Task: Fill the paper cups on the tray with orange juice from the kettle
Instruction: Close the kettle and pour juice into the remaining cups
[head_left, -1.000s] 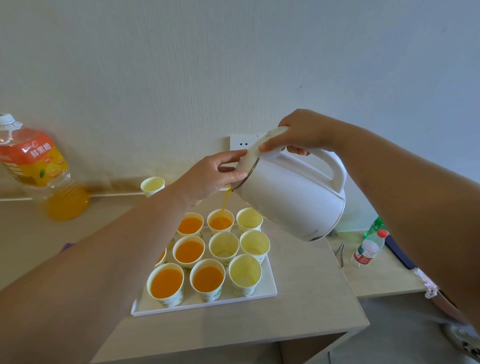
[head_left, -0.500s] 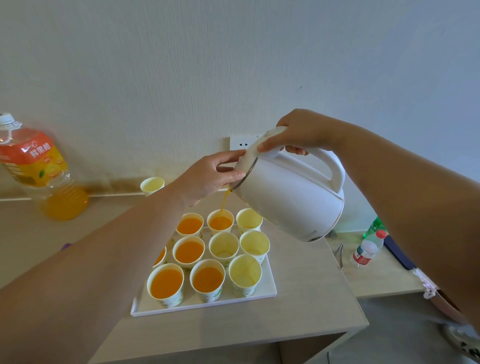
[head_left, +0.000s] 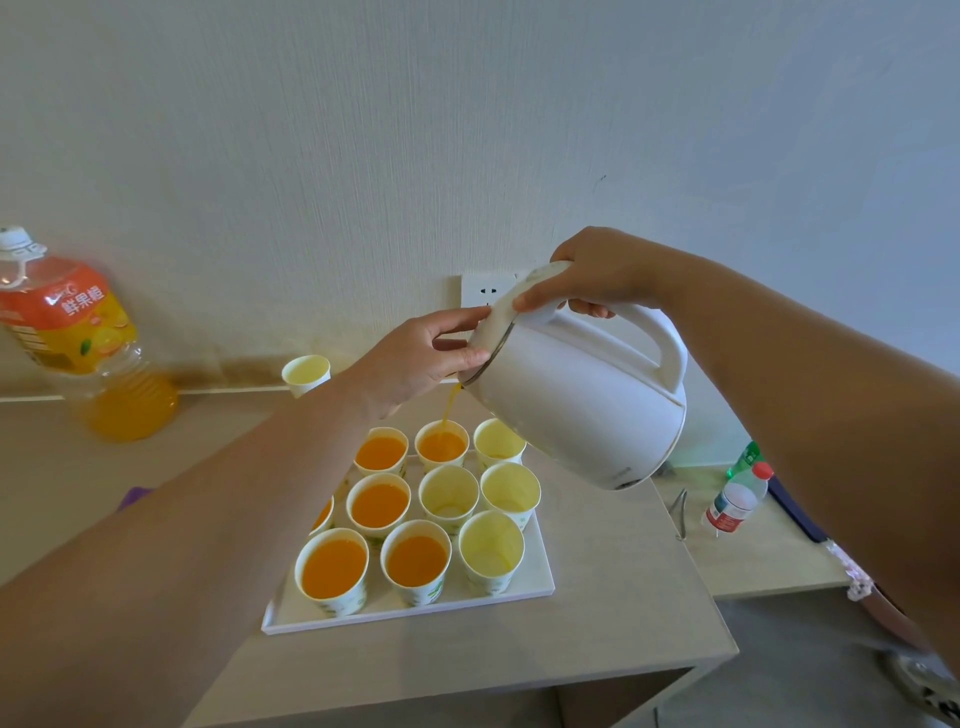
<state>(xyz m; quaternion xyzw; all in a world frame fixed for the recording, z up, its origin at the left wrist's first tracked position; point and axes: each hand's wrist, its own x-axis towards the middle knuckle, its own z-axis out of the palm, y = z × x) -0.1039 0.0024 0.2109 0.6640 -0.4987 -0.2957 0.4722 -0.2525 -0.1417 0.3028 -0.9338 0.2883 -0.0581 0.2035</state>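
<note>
A white kettle is tilted over the white tray, and a thin stream of orange juice falls from its spout into the back middle paper cup. My right hand grips the kettle's handle, thumb on the lid. My left hand holds the lid's front edge near the spout between thumb and fingers. Several cups on the tray's left and middle hold juice, such as the front left cup. The right column, such as the front right cup, and the centre cup look empty.
A large orange juice bottle stands at the far left. One empty paper cup sits by the wall behind the tray. A small water bottle and a green bottle lie on the lower table at right. A wall socket is behind the kettle.
The pour into the back middle cup goes on and its juice level has risen slightly. Both hands and the kettle have barely moved.
</note>
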